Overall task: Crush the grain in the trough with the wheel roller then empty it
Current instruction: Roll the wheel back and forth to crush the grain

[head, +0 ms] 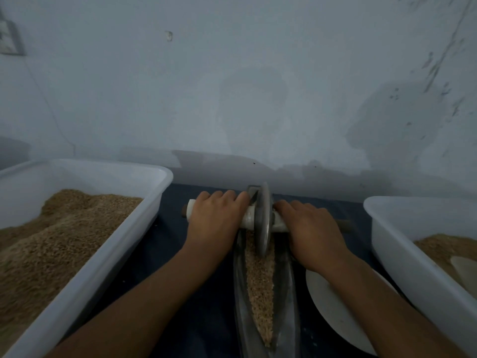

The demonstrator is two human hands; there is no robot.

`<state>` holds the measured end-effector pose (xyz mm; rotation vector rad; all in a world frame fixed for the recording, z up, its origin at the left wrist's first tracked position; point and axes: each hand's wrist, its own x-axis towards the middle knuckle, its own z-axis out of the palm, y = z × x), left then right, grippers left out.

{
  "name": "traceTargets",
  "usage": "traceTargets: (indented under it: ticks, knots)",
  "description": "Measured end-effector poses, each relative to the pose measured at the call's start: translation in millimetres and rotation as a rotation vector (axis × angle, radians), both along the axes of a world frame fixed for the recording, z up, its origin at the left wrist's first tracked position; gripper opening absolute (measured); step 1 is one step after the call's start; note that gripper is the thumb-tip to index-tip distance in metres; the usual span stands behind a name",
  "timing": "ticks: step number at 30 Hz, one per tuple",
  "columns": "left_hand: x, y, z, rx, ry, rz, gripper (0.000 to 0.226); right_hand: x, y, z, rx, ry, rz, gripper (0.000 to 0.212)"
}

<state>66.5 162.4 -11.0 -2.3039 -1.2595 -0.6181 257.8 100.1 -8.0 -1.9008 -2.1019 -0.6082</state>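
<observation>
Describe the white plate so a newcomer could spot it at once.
Find the large white tub on the right, part-filled with grain. The white plate lies flat on the dark cloth between that tub and the metal trough, partly under the right forearm. It alone is round, shallow and empty.

No legible text, label, brand, number or sign appears on any surface in view. The white plastic tubs point(85, 174), the grey metal trough point(238, 293) and the pale painted wall point(232, 86) carry no readable markings.
</observation>
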Motion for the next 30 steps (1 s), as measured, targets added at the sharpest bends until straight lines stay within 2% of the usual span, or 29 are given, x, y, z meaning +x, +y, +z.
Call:
traceTargets:
  ticks: [8, 16, 22, 30]
  knots:
    - [-0.5, -2.7, 3.3, -0.023, 0.001, -0.016, 0.021, -0.2, -0.9, 3.5, -0.058, 0.020, -0.004, 0.048]
    - [-4.3, -17.5, 11.4, -0.093, 0.033, -0.012, 0.039, -0.1, -11.0, 26.0, -0.328, 0.176, 0.036, 0.058]
    - [-11.9, -42.0, 15.7, -0.213, 0.065, 0.030, 0.049, -7.1, -34.8, 53.2, -0.545, 0.123, -0.039, 0.022]
    - [-23.8, -75.6, 29.8, -0.405, 0.154, 0.049, 0.038, -22.5, -70.7, 86.1, -0.648, -0.003, -0.040, 0.020]
